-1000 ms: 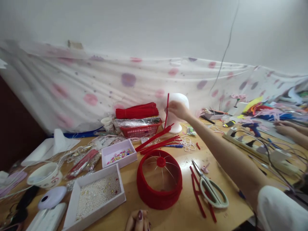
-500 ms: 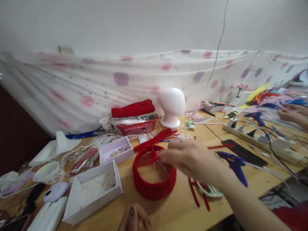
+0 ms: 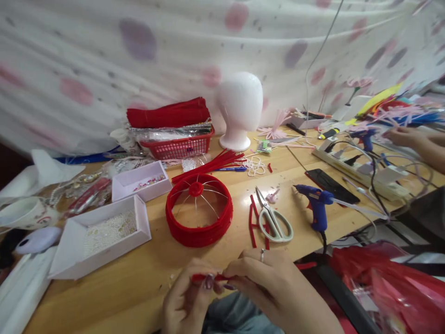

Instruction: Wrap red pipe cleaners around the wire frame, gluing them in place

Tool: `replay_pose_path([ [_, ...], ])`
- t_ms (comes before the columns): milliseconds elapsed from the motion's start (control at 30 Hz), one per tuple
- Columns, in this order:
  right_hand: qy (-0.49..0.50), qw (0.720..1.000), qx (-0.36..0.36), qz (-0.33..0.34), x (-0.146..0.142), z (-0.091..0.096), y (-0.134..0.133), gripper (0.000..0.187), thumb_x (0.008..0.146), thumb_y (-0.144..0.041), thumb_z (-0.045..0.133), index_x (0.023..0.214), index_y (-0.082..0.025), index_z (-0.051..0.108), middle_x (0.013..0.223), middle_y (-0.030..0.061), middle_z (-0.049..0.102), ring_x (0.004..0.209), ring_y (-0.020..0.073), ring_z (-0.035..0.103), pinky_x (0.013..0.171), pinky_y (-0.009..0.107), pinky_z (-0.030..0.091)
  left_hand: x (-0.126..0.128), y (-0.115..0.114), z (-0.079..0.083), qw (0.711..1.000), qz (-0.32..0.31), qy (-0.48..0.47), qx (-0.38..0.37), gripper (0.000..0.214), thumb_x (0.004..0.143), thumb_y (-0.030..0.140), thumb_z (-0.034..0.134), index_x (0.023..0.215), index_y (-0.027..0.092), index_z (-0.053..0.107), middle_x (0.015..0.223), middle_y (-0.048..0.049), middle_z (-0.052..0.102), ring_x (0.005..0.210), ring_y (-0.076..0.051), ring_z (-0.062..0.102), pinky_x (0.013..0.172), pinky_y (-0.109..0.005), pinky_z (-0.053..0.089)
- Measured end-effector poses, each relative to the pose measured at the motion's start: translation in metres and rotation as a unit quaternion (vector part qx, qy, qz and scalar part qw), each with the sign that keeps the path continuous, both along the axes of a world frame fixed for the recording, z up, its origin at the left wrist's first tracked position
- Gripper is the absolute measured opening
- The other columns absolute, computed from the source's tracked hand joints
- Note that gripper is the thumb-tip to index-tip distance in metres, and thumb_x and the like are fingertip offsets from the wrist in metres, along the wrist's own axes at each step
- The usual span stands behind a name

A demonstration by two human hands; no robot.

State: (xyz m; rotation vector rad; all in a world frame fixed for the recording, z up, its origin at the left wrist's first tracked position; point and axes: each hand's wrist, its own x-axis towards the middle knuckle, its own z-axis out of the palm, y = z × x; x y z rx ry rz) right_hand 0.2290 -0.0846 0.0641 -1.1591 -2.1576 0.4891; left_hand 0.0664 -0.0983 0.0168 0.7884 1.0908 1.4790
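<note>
At the scene's six o'clock, the left hand and right hand are pinching a red strip, which is looking light, soft and bendable (its ends are likely offering the best hold). A white box is holding beads at eight, a smaller box gems at nine, a basket a red bundle at ten.

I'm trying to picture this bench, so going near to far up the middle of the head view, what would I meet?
Left hand and right hand holding a red strip, red ring-shaped frame, bundle of red strips, white mannequin head, spotted hanging sheet.
</note>
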Motion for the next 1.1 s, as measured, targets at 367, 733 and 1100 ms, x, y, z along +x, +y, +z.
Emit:
replay_pose_path([
  [367,0.071,0.997,-0.007,0.007,0.0,-0.019,-0.001,0.008,0.104,-0.023,0.055,0.105,-0.023,0.063,0.08,-0.0013,0.07,0.066,0.0103,0.064,0.058,0.019,0.044,-0.011,0.015,-0.014,0.99,-0.047,0.072,0.115,0.014,0.086,0.036,0.081,0.078,0.024,0.081,0.071,0.0004,0.072,0.064,-0.008,0.068,0.06,-0.012,0.055],
  [733,0.115,0.992,0.058,-0.014,-0.01,-0.022,0.003,0.01,0.096,-0.011,0.064,0.102,-0.018,0.067,0.075,0.0004,0.07,0.063,0.0109,0.066,0.057,0.02,0.053,0.011,0.017,-0.014,0.984,0.089,0.049,0.147,0.017,0.081,0.03,0.087,0.074,0.022,0.074,0.072,0.0047,0.075,0.067,-0.008,0.074,0.063,-0.011,0.06],
  [1100,0.079,0.992,0.083,-0.055,-0.003,-0.016,0.001,0.022,0.094,-0.006,0.063,0.11,-0.021,0.067,0.084,-0.0006,0.076,0.072,0.0075,0.072,0.073,0.013,0.059,0.01,0.014,-0.015,0.921,0.087,0.249,0.286,0.021,0.098,0.028,0.068,0.117,0.024,0.077,0.109,-0.0006,0.083,0.097,-0.011,0.079,0.09,-0.014,0.06],
])
